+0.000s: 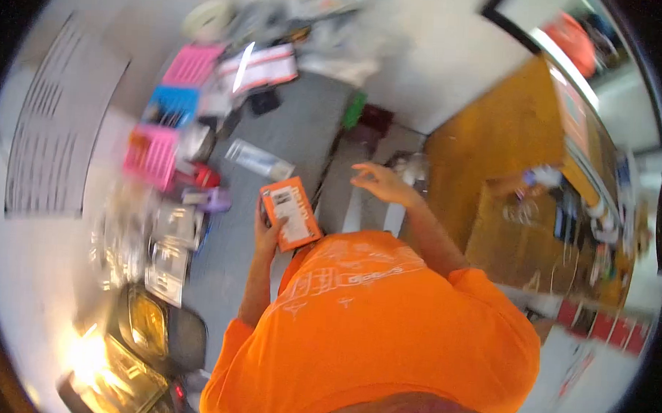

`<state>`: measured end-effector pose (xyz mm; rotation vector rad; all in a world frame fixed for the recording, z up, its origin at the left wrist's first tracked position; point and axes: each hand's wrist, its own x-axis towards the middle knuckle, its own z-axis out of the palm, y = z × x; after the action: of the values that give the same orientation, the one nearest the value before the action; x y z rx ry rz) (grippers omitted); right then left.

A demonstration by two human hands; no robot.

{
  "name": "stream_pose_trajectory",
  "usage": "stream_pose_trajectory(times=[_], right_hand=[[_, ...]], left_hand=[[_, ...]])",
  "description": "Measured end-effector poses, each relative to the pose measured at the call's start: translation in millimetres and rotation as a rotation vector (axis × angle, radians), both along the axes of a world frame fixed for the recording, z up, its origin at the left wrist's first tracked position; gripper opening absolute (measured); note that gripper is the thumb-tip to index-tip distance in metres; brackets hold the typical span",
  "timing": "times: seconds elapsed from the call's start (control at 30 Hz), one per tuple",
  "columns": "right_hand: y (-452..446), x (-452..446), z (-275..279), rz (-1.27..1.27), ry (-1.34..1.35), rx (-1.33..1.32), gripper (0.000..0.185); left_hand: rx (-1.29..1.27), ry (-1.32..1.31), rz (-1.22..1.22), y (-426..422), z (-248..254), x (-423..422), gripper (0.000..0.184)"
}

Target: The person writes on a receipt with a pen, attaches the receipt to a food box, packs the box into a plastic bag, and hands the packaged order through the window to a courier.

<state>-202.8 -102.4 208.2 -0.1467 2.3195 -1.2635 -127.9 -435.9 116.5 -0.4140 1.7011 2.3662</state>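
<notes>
The grey desk [301,120] is running along the person's left, a flat packet [259,160] lying on it beside the orange box [301,218]. The left hand [266,232] is gripping that box before the shirt [385,319]; the right hand [382,184] is hovering apart, fingers loosely spread. Apparently the step is holding the box; two-handed handling would call for bringing the right hand across.

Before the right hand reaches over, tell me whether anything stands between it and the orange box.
Nothing visible does: the space between the right hand and the orange box looks open. The left hand grips the box's opposite side, and the flat packet on the grey table lies outside that gap.
</notes>
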Motion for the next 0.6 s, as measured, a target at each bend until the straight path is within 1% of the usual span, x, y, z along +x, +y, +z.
stream_pose_trajectory(times=[0.03, 0.07, 0.1, 0.13, 0.17, 0.2, 0.23, 0.27, 0.3, 0.33, 0.37, 0.4, 0.43, 0.47, 0.5, 0.53, 0.57, 0.6], right_hand=[[-13, -6, -17, 0.042, 0.029, 0.098, 0.055], [-27, -12, -32, 0.113, 0.000, 0.085, 0.055], [-37, -18, -45, 0.207, 0.028, 0.162, 0.053], [-46, -25, -57, 0.293, 0.070, 0.242, 0.050], [-58, -30, -74, 0.335, 0.055, 0.252, 0.047], [-69, -35, -90, 0.380, 0.050, 0.251, 0.047], [-79, -38, -107, 0.443, 0.225, 0.277, 0.042], [-90, -45, -112, 0.499, 0.404, 0.296, 0.038], [-100, -54, -116, 0.532, 0.407, 0.288, 0.038], [-114, -62, -113, 0.491, 0.459, 0.216, 0.034], [-125, -68, -113, 0.447, 0.504, 0.144, 0.031], [-136, -80, -111, 0.472, 0.505, 0.137, 0.031], [-146, -93, -112, 0.474, 0.490, 0.158, 0.029], [-151, -100, -117, 0.477, 0.464, 0.183, 0.028], [-160, -111, -122, 0.508, 0.460, 0.176, 0.028], [-169, -123, -132, 0.437, 0.520, 0.128, 0.027], [-175, -130, -136, 0.367, 0.573, 0.078, 0.025], [-180, -140, -137, 0.405, 0.576, 0.059, 0.025]], left_hand=[[-0.068, 0.034, 0.059, -13, -17, 13, 0.093], [-0.138, 0.067, 0.103, -19, -26, 25, 0.094], [-0.147, 0.035, 0.162, -23, -24, 37, 0.094], [-0.087, 0.000, 0.195, -22, -19, 42, 0.094], [-0.026, -0.031, 0.224, -23, -19, 48, 0.095], [-0.025, -0.042, 0.267, -21, -22, 55, 0.095], [-0.044, -0.016, 0.340, -18, -26, 62, 0.094], [-0.063, 0.012, 0.408, -16, -30, 66, 0.094], [-0.092, -0.035, 0.493, -13, -33, 71, 0.090], [-0.095, -0.041, 0.524, -9, -43, 76, 0.090], [-0.175, 0.011, 0.667, -5, -56, 80, 0.087], [-0.257, 0.067, 0.807, -1, -68, 81, 0.084], [-0.126, 0.080, 0.892, 6, -62, 78, 0.079], [-0.128, 0.064, 0.916, 9, -55, 82, 0.079], [-0.550, -0.060, 0.871, 10, -50, 80, 0.078], [-0.966, -0.197, 0.794, 13, -47, 76, 0.078], [-1.040, -0.266, 0.831, 21, -43, 72, 0.092], [-1.044, -0.286, 0.869, 34, -38, 67, 0.092]])
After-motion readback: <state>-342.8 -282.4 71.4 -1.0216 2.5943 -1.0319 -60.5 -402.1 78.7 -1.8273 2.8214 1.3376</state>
